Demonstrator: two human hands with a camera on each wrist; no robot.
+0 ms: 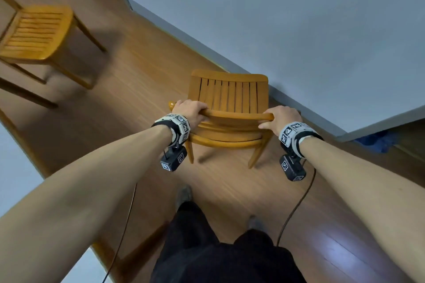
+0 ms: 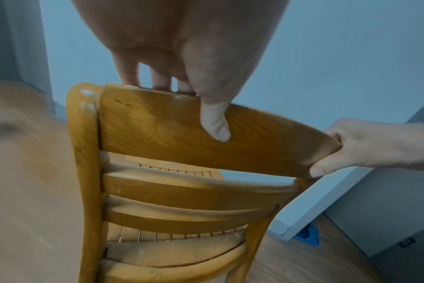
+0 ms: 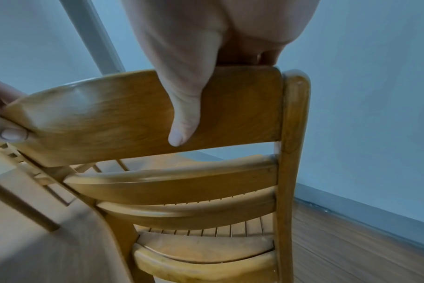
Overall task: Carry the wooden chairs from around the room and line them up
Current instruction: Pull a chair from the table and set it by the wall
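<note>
Hands gripped the chair (image 1: 230,95) by its top rail: left hand (image 1: 190,112) and right hand (image 1: 281,118), fingers curled over, thumbs behind, probably for balance. It was near the wall (image 1: 299,18), well apart from another chair (image 1: 36,32).

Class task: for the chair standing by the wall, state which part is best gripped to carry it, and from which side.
Grip the top rail of the chair, from behind. It is the highest part, wide and clear of the seat; left hand and right hand already hold its two ends, thumbs on the rear face.
</note>
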